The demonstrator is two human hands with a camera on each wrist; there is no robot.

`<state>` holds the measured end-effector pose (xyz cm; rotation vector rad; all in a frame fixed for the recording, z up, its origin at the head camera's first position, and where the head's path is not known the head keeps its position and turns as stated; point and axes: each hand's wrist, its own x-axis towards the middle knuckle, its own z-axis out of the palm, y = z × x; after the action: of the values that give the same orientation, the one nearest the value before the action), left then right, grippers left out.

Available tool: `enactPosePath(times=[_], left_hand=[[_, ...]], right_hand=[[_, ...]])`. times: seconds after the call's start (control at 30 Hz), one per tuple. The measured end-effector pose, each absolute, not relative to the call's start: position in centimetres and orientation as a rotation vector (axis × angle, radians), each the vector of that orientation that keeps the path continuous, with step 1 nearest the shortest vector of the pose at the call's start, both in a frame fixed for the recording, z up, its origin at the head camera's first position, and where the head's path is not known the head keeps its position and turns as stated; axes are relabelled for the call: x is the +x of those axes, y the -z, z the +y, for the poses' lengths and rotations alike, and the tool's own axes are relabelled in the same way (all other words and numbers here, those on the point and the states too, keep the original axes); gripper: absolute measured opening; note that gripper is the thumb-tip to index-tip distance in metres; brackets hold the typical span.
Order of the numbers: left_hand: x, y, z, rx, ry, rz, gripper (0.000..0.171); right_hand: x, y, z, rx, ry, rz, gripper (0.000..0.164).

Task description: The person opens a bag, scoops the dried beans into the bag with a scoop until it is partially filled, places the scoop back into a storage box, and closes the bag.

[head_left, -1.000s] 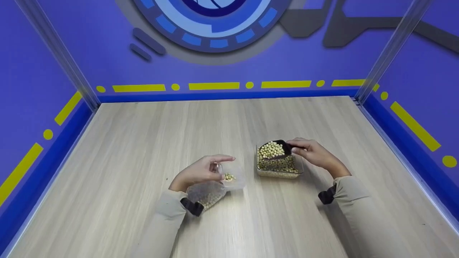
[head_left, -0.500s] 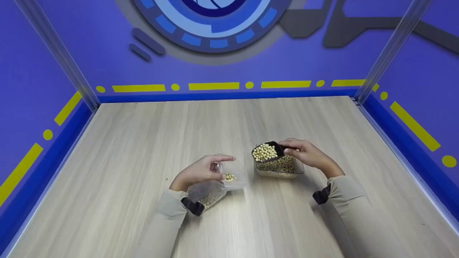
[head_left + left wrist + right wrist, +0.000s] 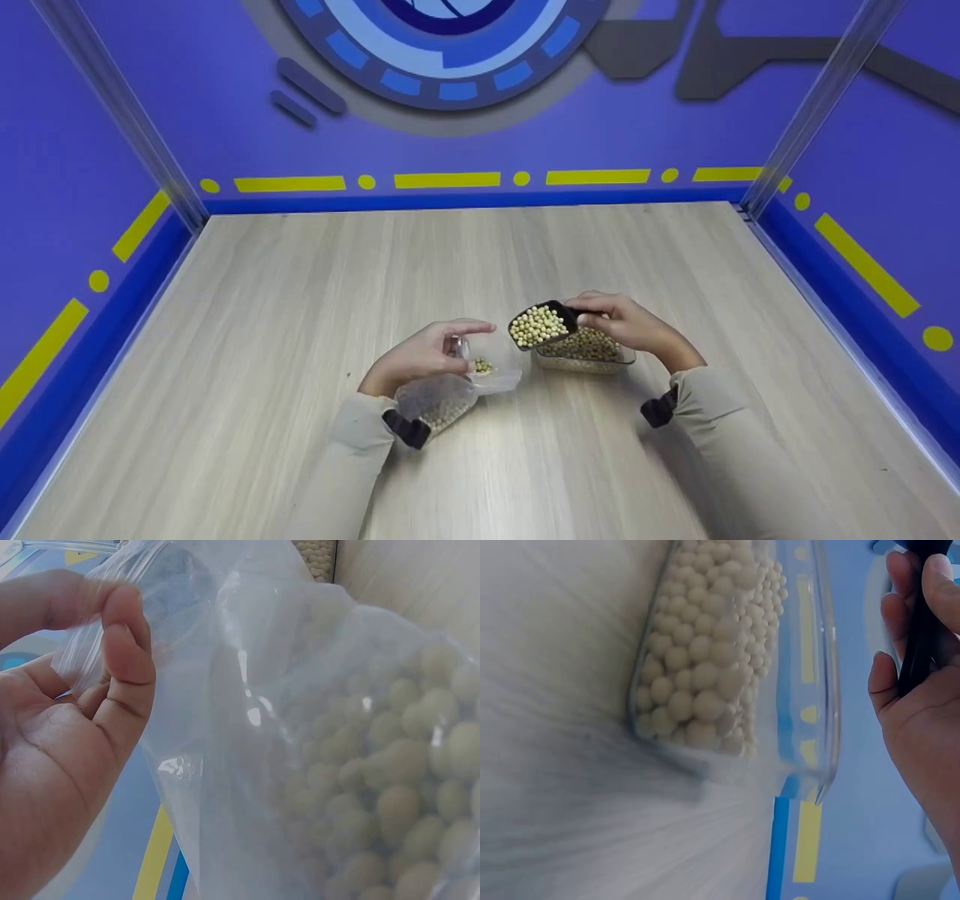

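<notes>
My left hand (image 3: 416, 358) pinches the rim of a clear zip-lock bag (image 3: 435, 401) and keeps its mouth spread. Pale round beans fill the lower bag, seen large in the left wrist view, and more show at the mouth. Across from it, my right hand (image 3: 622, 324) grips the handle of a black scoop (image 3: 571, 318) heaped with beans (image 3: 538, 327). The scoop hangs between the bag's mouth and a clear rectangular container (image 3: 589, 367), overlapping the container's near-left part in the head view. In the right wrist view the container (image 3: 832, 690) holds many beans.
The wood-grain tabletop (image 3: 300, 300) lies under everything. Blue panels with yellow dashes (image 3: 448, 180) wall in its back and both sides. Black wrist cameras (image 3: 406, 429) are strapped to both sleeves.
My right hand has carried the loaded scoop leftward from over the container toward the bag. The left hand stays nearly in place, while the bag's mouth flap has shifted slightly.
</notes>
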<state>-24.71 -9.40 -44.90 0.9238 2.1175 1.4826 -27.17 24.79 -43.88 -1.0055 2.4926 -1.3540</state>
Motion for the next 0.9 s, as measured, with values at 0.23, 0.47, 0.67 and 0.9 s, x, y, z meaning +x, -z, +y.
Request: enactPosePath(times=[0.23, 0.47, 0.67, 0.9], left_hand=[[-24.9, 44.4, -9.0, 0.921, -1.488, 2.115, 0.064], [-25.1, 44.1, -8.5, 0.912, -1.517, 2.076, 0.065], [-25.4, 43.9, -8.1, 0.921, -1.524, 2.078, 0.065], [-25.7, 43.9, -7.7, 0.898, -1.553, 2.053, 0.065]], right_hand=[[-27.2, 43.5, 24.0, -1.031, 1.294, 2.479, 0.034], [-27.4, 43.1, 23.3, -1.123, 1.209, 2.512, 0.032], [-27.3, 42.5, 23.0, -1.15, 1.098, 2.568, 0.031], [-27.4, 42.0, 23.1, -1.186, 1.063, 2.582, 0.03]])
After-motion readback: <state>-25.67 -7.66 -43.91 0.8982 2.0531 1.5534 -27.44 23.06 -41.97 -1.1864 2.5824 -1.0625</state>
